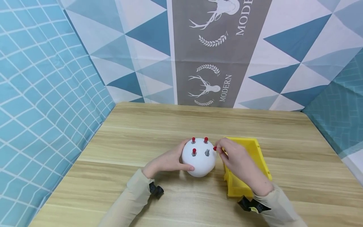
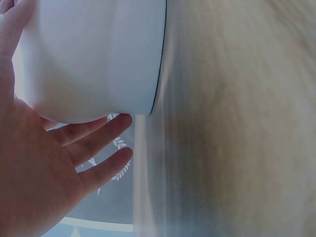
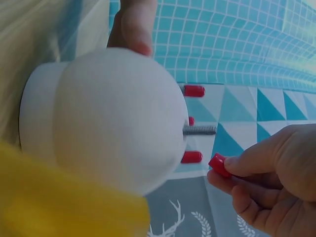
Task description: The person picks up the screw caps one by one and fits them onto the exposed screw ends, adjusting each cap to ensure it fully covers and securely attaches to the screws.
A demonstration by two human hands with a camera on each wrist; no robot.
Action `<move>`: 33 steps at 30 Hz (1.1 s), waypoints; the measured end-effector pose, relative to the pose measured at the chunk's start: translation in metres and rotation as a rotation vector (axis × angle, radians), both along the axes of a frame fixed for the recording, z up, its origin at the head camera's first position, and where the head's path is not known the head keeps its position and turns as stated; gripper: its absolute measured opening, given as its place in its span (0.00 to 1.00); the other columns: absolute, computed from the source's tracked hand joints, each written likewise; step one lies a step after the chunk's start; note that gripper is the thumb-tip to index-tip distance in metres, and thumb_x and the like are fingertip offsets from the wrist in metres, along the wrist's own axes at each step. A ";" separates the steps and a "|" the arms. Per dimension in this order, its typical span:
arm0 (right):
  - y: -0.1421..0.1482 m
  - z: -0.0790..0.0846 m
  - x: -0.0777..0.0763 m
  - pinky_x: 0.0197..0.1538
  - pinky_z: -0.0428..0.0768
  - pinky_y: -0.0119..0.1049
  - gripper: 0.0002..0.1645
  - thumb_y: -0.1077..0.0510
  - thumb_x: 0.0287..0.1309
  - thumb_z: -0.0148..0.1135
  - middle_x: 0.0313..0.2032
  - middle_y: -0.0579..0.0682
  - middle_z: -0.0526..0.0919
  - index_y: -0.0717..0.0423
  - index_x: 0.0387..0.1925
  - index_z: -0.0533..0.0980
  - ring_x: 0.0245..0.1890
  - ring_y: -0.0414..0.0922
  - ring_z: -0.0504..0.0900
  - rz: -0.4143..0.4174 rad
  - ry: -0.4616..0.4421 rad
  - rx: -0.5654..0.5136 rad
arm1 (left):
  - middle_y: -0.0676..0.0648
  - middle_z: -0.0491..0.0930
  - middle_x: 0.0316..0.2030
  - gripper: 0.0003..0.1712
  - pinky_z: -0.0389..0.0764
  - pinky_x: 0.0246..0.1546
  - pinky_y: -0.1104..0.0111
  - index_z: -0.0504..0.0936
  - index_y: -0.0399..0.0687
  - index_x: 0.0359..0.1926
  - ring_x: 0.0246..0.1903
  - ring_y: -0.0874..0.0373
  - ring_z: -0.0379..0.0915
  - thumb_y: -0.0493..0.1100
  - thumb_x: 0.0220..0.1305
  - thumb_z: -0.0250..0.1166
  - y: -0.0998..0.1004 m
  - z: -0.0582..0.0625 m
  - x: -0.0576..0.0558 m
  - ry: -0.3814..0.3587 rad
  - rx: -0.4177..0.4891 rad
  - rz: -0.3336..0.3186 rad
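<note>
A white dome [image 1: 200, 165] with a flat base stands on the table, threaded bolts sticking up from its top. Red caps [image 1: 194, 151] cover three bolts; one bolt [image 1: 207, 153] is bare metal, its thread visible in the right wrist view. My left hand [image 1: 170, 157] holds the dome's left side, thumb in front and fingers around the back. Between thumb and forefinger, my right hand [image 1: 238, 160] pinches a small red cap [image 3: 219, 164], apart from the bare bolt and to its right in the head view. The cap's open end is hard to make out.
Under and beside my right forearm sits a yellow bin [image 1: 262, 157]; the arm hides part of its inside. The wooden table [image 1: 113, 186] runs back to a patterned cloth wall [image 1: 153, 63]. Blue tiled cloth hangs at the left.
</note>
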State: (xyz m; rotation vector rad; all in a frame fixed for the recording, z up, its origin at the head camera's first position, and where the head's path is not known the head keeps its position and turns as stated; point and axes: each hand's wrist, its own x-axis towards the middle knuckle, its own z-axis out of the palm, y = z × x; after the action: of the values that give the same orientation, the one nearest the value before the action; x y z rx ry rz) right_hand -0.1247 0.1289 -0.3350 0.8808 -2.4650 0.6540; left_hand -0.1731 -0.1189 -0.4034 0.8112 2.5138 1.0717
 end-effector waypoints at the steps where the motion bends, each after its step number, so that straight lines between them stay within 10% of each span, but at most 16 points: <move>1: -0.002 0.000 0.000 0.34 0.78 0.28 0.17 0.74 0.45 0.64 0.32 0.46 0.80 0.52 0.25 0.67 0.32 0.38 0.75 0.006 0.005 -0.006 | 0.51 0.57 0.64 0.61 0.64 0.58 0.56 0.42 0.59 0.70 0.60 0.58 0.60 0.70 0.41 0.66 0.000 0.000 0.000 0.003 0.002 -0.001; 33: -0.021 -0.005 -0.002 0.39 0.80 0.35 0.16 0.70 0.39 0.70 0.31 0.48 0.80 0.58 0.29 0.72 0.36 0.44 0.78 0.089 0.165 -0.025 | 0.54 0.60 0.62 0.60 0.65 0.58 0.60 0.42 0.62 0.69 0.58 0.62 0.61 0.67 0.42 0.67 0.000 0.000 0.000 -0.019 0.009 0.002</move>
State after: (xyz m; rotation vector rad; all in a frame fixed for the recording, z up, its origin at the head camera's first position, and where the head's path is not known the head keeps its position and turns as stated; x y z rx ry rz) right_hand -0.1268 0.1075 -0.3404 0.9980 -2.2784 0.6148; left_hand -0.1733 -0.1185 -0.4032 0.7982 2.4965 1.0868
